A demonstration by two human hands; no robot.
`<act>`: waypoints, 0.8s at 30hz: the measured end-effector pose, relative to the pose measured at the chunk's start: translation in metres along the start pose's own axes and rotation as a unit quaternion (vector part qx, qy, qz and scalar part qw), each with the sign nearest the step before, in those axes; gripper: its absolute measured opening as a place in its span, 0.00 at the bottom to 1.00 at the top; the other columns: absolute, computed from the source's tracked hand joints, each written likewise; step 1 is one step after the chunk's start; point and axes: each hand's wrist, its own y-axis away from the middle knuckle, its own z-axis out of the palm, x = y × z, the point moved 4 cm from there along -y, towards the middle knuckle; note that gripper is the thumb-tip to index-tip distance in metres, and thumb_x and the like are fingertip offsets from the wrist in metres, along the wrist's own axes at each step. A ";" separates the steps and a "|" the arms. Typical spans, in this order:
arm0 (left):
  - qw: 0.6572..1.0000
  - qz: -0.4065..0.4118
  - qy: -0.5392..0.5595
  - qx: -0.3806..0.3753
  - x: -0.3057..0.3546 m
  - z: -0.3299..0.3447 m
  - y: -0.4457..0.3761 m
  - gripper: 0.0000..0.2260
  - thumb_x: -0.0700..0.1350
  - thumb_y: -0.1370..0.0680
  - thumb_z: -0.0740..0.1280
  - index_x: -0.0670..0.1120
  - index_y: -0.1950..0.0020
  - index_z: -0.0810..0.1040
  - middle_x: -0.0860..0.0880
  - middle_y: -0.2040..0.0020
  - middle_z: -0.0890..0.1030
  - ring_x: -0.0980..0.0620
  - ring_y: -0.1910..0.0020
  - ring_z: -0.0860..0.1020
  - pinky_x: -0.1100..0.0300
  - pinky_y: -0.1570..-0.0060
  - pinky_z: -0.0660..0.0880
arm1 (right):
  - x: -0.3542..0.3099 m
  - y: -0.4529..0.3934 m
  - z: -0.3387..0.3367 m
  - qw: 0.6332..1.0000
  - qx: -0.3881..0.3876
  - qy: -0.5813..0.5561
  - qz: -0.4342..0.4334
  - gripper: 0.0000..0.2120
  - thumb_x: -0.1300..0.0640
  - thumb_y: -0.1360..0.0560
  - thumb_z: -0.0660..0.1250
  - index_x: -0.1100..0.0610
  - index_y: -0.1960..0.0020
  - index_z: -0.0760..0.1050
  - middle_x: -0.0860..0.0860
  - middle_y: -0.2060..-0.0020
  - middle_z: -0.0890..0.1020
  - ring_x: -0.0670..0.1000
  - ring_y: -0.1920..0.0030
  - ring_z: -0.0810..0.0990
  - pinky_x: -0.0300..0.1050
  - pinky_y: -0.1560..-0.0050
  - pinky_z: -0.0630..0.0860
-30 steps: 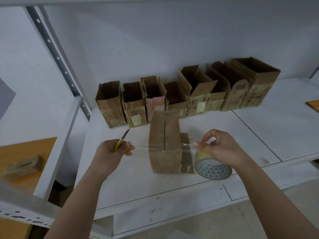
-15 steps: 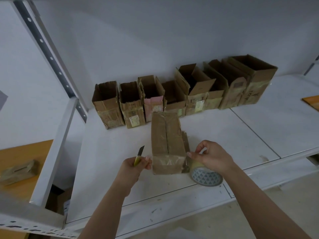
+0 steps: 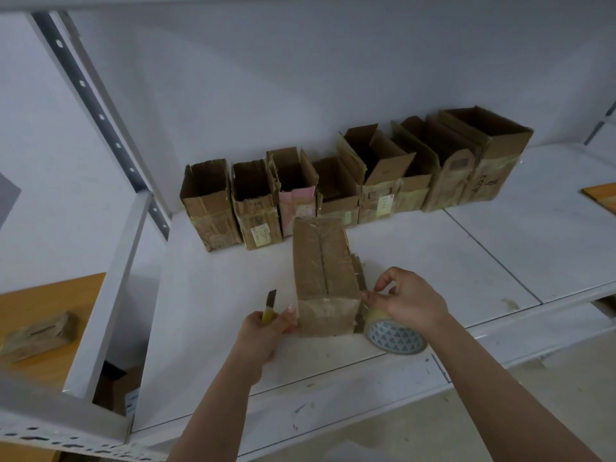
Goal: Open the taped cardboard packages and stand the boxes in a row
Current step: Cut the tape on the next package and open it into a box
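Note:
A closed, taped cardboard box (image 3: pixel 322 271) lies on the white shelf (image 3: pixel 206 315) near its front edge. My left hand (image 3: pixel 263 331) grips a yellow utility knife (image 3: pixel 268 306) with the blade pointing up, and its fingertips touch the box's left front corner. My right hand (image 3: pixel 405 301) holds a roll of clear tape (image 3: pixel 395 335) that rests on the shelf against the box's right side; its fingers pinch the tape at the box's front right corner. Behind, several opened boxes (image 3: pixel 333 188) stand in a row along the wall.
A metal upright (image 3: pixel 96 115) and a shelf rail (image 3: pixel 106 295) bound the left side. A lower wooden surface (image 3: pixel 40 315) at left holds a small flattened package (image 3: pixel 36 331). An orange board (image 3: pixel 601 196) lies at the far right edge.
Both hands came toward the front of the box; the strip of tape stretched across its top a second ago now lies down over the front face. The left hand closed in beside the box.

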 end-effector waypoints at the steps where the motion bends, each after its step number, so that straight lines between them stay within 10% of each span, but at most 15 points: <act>1: 0.999 -0.022 0.018 -0.019 -0.004 0.002 -0.001 0.17 0.54 0.24 0.69 0.39 0.59 0.79 0.53 0.76 0.74 0.57 0.80 0.65 0.65 0.78 0.61 | 0.000 0.000 0.000 1.000 0.002 0.001 0.000 0.17 0.36 0.30 0.71 0.47 0.51 0.74 0.42 0.59 0.75 0.48 0.52 0.79 0.47 0.47 0.76; 11: 0.988 -0.089 0.061 -0.107 -0.011 0.001 -0.011 0.14 0.50 0.21 0.67 0.39 0.53 0.78 0.49 0.64 0.82 0.58 0.78 0.61 0.67 0.81 0.58 | -0.001 -0.001 0.004 1.000 0.003 0.000 0.001 0.16 0.36 0.30 0.70 0.46 0.54 0.74 0.43 0.59 0.77 0.49 0.54 0.79 0.48 0.48 0.77; 19: 0.992 0.076 -0.095 0.014 -0.017 0.017 -0.005 0.09 0.44 0.19 0.63 0.44 0.58 0.77 0.49 0.61 0.83 0.50 0.59 0.77 0.58 0.55 0.71 | 0.003 -0.001 0.003 1.000 0.021 0.009 0.006 0.14 0.36 0.28 0.68 0.46 0.55 0.74 0.45 0.57 0.80 0.48 0.55 0.80 0.47 0.52 0.76; 24: 0.993 0.085 -0.081 0.018 -0.018 0.012 -0.001 0.15 0.51 0.18 0.61 0.40 0.54 0.78 0.45 0.58 0.82 0.49 0.59 0.77 0.61 0.59 0.71 | 0.002 0.001 0.003 1.000 0.020 0.001 0.006 0.13 0.38 0.27 0.68 0.47 0.54 0.75 0.43 0.58 0.77 0.47 0.54 0.78 0.45 0.53 0.73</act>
